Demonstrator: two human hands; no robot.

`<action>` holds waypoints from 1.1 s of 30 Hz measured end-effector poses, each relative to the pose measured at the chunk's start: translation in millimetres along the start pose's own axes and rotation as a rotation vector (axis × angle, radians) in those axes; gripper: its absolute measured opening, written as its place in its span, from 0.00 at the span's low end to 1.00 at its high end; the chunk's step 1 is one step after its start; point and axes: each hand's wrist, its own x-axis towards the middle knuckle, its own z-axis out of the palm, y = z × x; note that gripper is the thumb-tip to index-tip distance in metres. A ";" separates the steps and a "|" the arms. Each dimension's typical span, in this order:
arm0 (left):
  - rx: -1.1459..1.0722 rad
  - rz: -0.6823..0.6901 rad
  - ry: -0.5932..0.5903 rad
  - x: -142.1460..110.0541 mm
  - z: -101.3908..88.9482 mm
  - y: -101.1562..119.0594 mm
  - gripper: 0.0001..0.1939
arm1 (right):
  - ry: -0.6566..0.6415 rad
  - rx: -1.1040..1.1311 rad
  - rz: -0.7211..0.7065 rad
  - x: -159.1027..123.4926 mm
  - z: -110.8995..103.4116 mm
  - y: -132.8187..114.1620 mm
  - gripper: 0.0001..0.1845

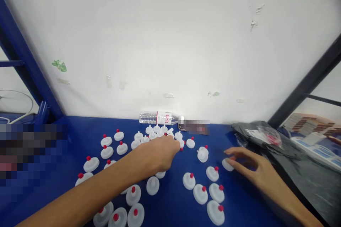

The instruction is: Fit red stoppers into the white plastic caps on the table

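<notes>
Many white discs with a stem, most of them topped by a red cap, are spread over the blue tabletop (176, 207). My left hand (162, 150) reaches across the middle with its fingers curled closed, over the far cluster of white discs (151, 136); what lies in its fingertips is hidden. On the right, my right hand (253, 165) pinches a white disc (227, 164) by its red cap between thumb and fingers, low over the table. Left of that hand stand several red-capped discs (216, 193). A disc without a visible red cap (152, 186) lies below my left wrist.
A clear water bottle (149, 117) lies on its side along the white wall (170, 42). Beside its neck is a dark phone-like object (197, 127), partly blurred. Black plastic bags (298, 170) cover the right side. Blue posts (26, 49) frame the left edge.
</notes>
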 end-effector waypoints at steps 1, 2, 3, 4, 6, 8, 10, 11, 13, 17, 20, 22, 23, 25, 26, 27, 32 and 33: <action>-0.003 0.000 -0.005 0.8 1.9 0.1 0.12 | 0.061 0.013 -0.001 -0.1 -2.4 -3.2 0.21; -0.006 0.001 -0.005 1.4 3.3 0.7 0.12 | 0.127 0.030 -0.014 0.1 -5.0 -8.1 0.20; -0.010 0.006 -0.004 1.8 4.2 1.7 0.12 | 0.178 0.050 -0.039 0.9 -7.3 -14.9 0.19; -0.014 0.012 -0.001 2.0 4.5 3.0 0.11 | 0.205 0.065 -0.074 2.4 -9.0 -23.5 0.18; -0.025 0.026 -0.002 2.4 4.3 6.2 0.08 | 0.217 0.071 -0.173 8.2 -8.6 -44.3 0.15; -0.038 0.036 -0.011 3.2 3.3 8.7 0.08 | 0.209 0.056 -0.301 16.7 -2.1 -66.3 0.12; -0.065 0.028 -0.005 4.1 1.6 8.6 0.10 | 0.207 0.056 -0.418 25.1 9.6 -84.6 0.10; -0.084 0.022 0.012 4.3 0.1 7.3 0.11 | 0.201 0.060 -0.455 28.3 16.5 -90.9 0.10; -0.139 0.024 0.056 4.2 -4.6 2.2 0.13 | 0.166 0.059 -0.487 31.5 30.0 -97.0 0.09; -0.327 0.090 0.112 1.7 -21.0 -9.5 0.12 | 0.035 0.063 -0.479 26.0 46.5 -90.0 0.11; -0.506 0.124 0.177 0.7 -32.0 -10.9 0.06 | -0.082 0.112 -0.413 17.9 49.5 -84.9 0.18; -0.618 0.142 0.217 1.0 -35.3 -7.4 0.06 | -0.131 0.126 -0.351 13.3 50.6 -86.9 0.24; -0.668 0.151 0.228 1.3 -35.7 -5.1 0.07 | -0.145 0.128 -0.323 11.5 51.3 -89.4 0.25; -0.750 0.164 0.227 1.8 -35.1 -0.8 0.09 | -0.166 0.146 -0.300 8.9 52.6 -95.4 0.22; -0.784 0.168 0.221 1.9 -34.7 0.6 0.09 | -0.173 0.164 -0.308 8.2 52.9 -98.1 0.19; -0.813 0.169 0.214 1.9 -34.5 1.4 0.10 | -0.179 0.185 -0.323 7.8 52.8 -100.2 0.17; -0.892 0.175 0.233 2.3 -41.1 -1.6 0.08 | -0.104 0.194 -0.353 9.3 49.1 -97.1 0.10; -0.903 0.182 0.235 2.7 -43.0 -2.7 0.08 | -0.090 0.195 -0.351 9.8 48.5 -95.2 0.09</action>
